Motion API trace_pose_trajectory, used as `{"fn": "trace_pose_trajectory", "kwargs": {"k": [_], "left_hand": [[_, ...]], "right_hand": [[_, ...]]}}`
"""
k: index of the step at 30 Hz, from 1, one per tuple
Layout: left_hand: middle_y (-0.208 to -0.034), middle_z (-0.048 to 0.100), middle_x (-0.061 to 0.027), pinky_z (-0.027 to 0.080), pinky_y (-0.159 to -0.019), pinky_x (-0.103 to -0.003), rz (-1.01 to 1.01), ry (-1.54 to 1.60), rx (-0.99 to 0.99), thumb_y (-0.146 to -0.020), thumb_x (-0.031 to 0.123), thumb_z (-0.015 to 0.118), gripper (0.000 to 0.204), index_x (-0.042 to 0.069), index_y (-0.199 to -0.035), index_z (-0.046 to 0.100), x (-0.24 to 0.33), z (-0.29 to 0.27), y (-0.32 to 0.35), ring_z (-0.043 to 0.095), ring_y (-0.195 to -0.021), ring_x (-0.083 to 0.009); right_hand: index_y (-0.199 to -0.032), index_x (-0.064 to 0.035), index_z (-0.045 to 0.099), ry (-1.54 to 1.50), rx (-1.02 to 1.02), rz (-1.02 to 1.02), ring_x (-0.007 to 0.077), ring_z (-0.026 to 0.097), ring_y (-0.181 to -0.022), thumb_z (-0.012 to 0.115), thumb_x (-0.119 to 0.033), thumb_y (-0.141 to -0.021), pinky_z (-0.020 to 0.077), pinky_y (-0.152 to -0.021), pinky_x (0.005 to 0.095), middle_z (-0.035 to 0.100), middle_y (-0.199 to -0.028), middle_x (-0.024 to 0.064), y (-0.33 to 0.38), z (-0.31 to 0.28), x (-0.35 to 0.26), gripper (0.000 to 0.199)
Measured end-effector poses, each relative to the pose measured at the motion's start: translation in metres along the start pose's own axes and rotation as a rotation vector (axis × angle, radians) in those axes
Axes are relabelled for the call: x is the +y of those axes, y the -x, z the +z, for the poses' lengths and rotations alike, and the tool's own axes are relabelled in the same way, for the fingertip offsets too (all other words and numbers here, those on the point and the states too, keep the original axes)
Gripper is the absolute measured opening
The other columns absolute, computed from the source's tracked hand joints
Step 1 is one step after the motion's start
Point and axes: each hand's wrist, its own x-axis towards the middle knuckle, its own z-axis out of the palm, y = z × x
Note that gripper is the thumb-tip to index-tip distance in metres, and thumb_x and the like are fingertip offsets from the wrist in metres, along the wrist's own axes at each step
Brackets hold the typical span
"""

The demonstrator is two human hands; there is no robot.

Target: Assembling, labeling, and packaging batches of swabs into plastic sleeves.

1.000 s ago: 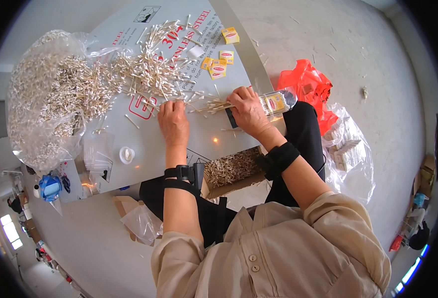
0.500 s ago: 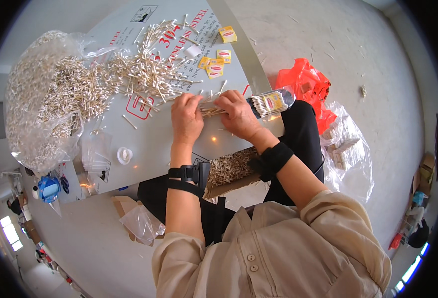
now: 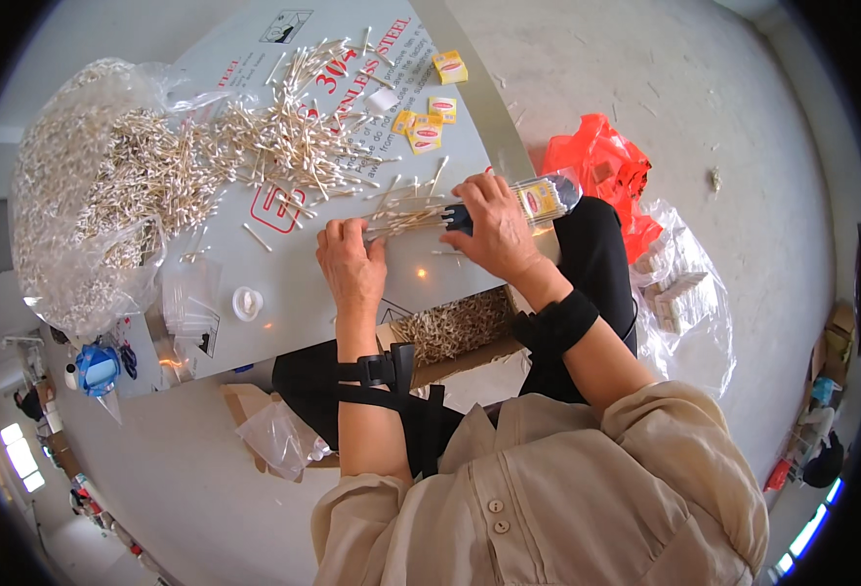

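Observation:
A loose row of cotton swabs (image 3: 406, 222) lies on the table between my two hands. My left hand (image 3: 352, 272) is at the row's left end, its thumb apart from the bent fingers and nothing gripped. Over a small dark object (image 3: 460, 217) at the row's right end, my right hand (image 3: 499, 232) arches with thumb and fingers spread. Whether it touches that object is hard to see. Just beyond the right hand, a clear packet of swabs with a yellow label (image 3: 540, 199) rests at the table's edge, partly covered by the fingers.
A big pile of swabs (image 3: 294, 146) spills from a clear bag (image 3: 55, 166) at left. Yellow labels (image 3: 425, 134) lie toward the back. Clear sleeves (image 3: 191, 305) and a small white tub (image 3: 246, 303) sit near the front. Below is a carton of swabs (image 3: 460, 332); right, a red bag (image 3: 596, 161).
My right hand has let go of the swabs and moved right, over the dark object. The left hand has shifted left and lower, so the swab row between them shows more.

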Motion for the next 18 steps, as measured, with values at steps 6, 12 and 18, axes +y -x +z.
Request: {"fn": "trace_pose_trajectory", "kwargs": {"k": [6,12,18], "left_hand": [[-0.09,0.056,-0.0059,0.043,-0.082,-0.043,0.09,-0.037,-0.08,-0.074,0.001,0.073,0.02,0.008,-0.085,0.059,-0.008,-0.007,-0.003,0.054,-0.094,-0.0294],[-0.086,0.057,-0.0074,0.045,-0.078,-0.043,0.011,-0.051,-0.083,-0.075,0.001,0.071,0.017,0.007,-0.083,0.058,-0.026,-0.021,0.012,0.056,-0.087,-0.0309],[-0.083,0.059,-0.009,0.047,-0.076,-0.043,0.154,0.054,-0.163,-0.075,-0.001,0.069,0.015,0.005,-0.081,0.057,-0.011,-0.019,0.009,0.057,-0.086,-0.0319]], "right_hand": [[-0.088,-0.0063,0.06,0.047,-0.087,-0.064,0.0308,0.057,-0.092,0.079,-0.015,-0.066,0.0485,-0.081,0.0425,0.056,-0.091,0.0096,0.021,0.004,-0.003,0.031],[-0.079,-0.0069,0.061,0.071,-0.093,-0.168,0.0282,0.058,-0.086,0.066,-0.01,-0.073,0.0509,-0.074,0.0399,0.055,-0.083,0.0084,0.02,0.01,0.01,0.008],[-0.079,-0.0068,0.061,0.031,-0.101,-0.27,0.0276,0.058,-0.085,0.059,-0.008,-0.074,0.0502,-0.077,0.0387,0.056,-0.084,0.0085,0.013,0.021,0.008,0.005]]}}
